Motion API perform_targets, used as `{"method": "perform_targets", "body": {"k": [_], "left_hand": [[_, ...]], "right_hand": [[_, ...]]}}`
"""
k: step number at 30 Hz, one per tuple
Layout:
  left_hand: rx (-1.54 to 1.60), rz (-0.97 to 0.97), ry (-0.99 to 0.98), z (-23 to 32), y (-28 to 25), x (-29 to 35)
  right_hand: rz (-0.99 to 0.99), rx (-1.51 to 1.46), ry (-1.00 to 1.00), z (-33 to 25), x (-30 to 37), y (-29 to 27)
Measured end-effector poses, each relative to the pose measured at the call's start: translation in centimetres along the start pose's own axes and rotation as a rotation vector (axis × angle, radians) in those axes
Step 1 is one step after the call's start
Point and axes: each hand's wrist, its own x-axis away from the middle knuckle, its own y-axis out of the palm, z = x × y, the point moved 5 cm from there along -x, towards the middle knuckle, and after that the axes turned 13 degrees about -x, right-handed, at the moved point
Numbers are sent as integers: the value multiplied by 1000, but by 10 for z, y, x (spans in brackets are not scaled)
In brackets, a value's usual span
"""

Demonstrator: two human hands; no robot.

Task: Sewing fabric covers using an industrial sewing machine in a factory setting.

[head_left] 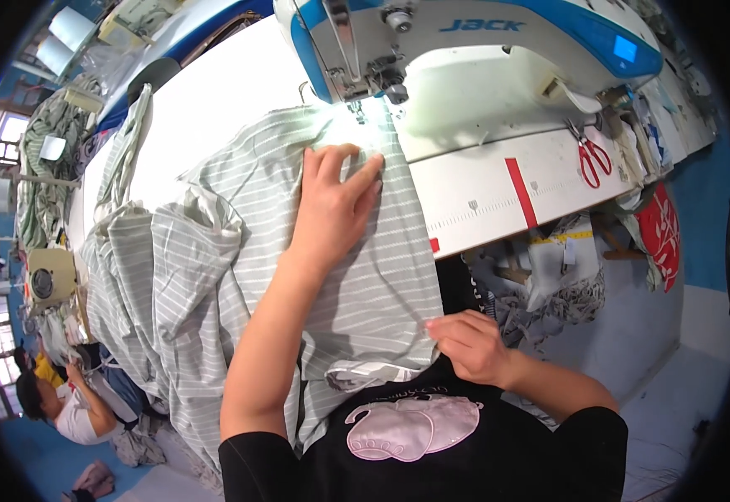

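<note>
A grey-green fabric with white stripes (365,276) spreads over the white table and hangs down toward my lap. Its far edge runs beneath the lit needle area of a white and blue sewing machine (357,105). My left hand (336,197) lies on the cloth just short of the presser foot, fingers spread and pressing it down. Lower right, my right hand (469,345) pinches the cloth's right edge between thumb and fingers, close to my body. More of the same cloth is bunched in folds to the left.
Red-handled scissors (591,157) lie on the white table (474,197), right of a printed ruler scale and a red strip (521,192). Folded cloth pieces (645,138) stand at the table's right end. Cloth heaps lie beneath. Another person (76,402) sits far left beside more machines.
</note>
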Motion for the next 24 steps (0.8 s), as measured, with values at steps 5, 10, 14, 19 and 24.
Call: {"method": "perform_targets", "body": {"k": [5, 10, 14, 19, 24], "left_hand": [[19, -33, -11, -5, 4, -1], [28, -47, -8, -13, 10, -8], [22, -42, -16, -18, 11, -16], [13, -39, -36, -22, 14, -22], [205, 14, -230, -44, 20, -28]], "right_hand": [[-60, -23, -5, 3, -6, -3], [-110, 12, -1, 9, -16, -6], [-103, 18, -8, 13, -24, -10], [-98, 33, 1, 16, -31, -16], [-51, 46, 34, 16, -32, -13]]}}
